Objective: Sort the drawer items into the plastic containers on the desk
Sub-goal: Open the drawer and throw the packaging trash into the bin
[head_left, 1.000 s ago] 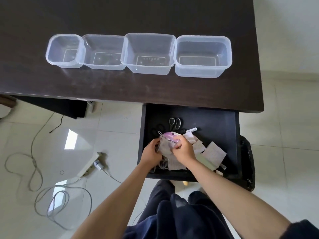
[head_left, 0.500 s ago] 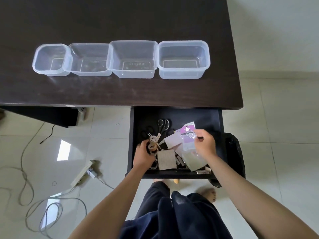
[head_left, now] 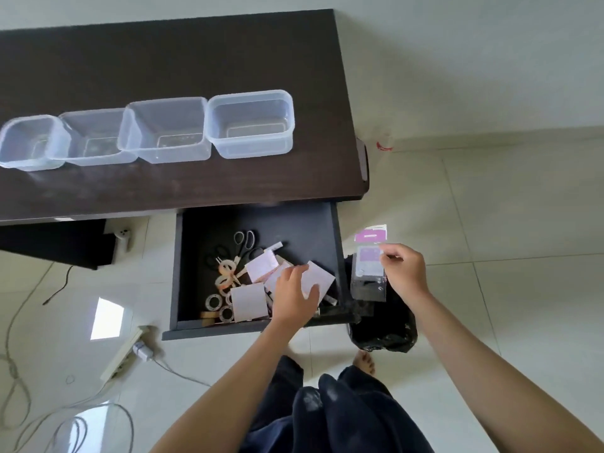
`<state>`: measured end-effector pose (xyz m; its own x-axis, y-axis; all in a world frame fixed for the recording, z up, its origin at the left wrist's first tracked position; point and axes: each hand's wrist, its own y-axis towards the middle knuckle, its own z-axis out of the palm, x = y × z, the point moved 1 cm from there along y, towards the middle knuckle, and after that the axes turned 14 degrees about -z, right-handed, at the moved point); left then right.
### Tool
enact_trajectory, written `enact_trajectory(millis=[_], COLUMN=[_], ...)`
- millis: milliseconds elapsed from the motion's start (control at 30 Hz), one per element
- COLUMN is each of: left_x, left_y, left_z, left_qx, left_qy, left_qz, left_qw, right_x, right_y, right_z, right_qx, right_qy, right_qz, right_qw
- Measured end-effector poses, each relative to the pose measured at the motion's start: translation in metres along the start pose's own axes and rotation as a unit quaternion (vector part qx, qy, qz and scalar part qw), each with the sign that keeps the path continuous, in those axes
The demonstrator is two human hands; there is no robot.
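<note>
The dark drawer [head_left: 183, 273] is pulled out under the desk [head_left: 163, 60]. Inside lie scissors [head_left: 244, 240], several tape rolls [head_left: 225, 279] and pale square paper pads [head_left: 248, 302]. My left hand [head_left: 295, 295] rests with spread fingers on a pad at the drawer's right side. My right hand [head_left: 403, 273] holds a clear packet with a purple label [head_left: 369, 256] to the right of the drawer, above a black bin bag [head_left: 385, 331]. Several clear plastic containers stand in a row on the desk; the rightmost container [head_left: 251, 124] holds nothing.
A white power strip [head_left: 125, 351] and loose cables [head_left: 65, 420] lie on the tiled floor at the left. My dark-clothed legs [head_left: 327, 416] and a bare foot are below the drawer. The desk's right edge ends near the wall.
My right hand has carried the purple-labelled packet out of the drawer to the right, over the black bag. My left hand has shifted right from the tape rolls onto a paper pad.
</note>
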<state>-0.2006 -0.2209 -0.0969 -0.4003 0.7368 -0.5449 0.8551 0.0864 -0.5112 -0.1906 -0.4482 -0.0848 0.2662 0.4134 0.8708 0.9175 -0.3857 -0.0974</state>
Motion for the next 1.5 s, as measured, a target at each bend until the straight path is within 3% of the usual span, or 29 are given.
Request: enact_trajectory(millis=[133,633,833,1100,1300,1500], left_x=[-0.032,-0.036,-0.035,-0.036,-0.024,-0.001], left_y=[-0.022,-0.034,-0.035,-0.036,-0.041,-0.043], left_z=[0.041,0.077,0.078,0.076,0.057,0.016], left_qx=[0.031,-0.037,-0.044,-0.039,-0.061,-0.067], left_qy=[0.039,0.124,0.13,0.117,0.029,0.018], left_qz=[0.063,0.013,0.009,0.009,0.006,-0.001], left_qw=[0.997,0.992,0.991,0.992,0.998,0.998], right_x=[-0.034,-0.119,-0.127,-0.119,-0.093,-0.027], right_y=[-0.004,-0.018,-0.014,-0.014,-0.013,-0.03], right_z=[-0.034,-0.048,-0.052,-0.057,-0.043,0.016], right_qx=[-0.002,0.232,0.29,0.271,0.249,0.149], right_qy=[-0.003,-0.151,-0.145,-0.127,-0.106,-0.039], right_qz=[0.031,0.058,0.066,0.066,0.03,-0.064], right_qw=[1.0,0.959,0.943,0.952,0.962,0.986])
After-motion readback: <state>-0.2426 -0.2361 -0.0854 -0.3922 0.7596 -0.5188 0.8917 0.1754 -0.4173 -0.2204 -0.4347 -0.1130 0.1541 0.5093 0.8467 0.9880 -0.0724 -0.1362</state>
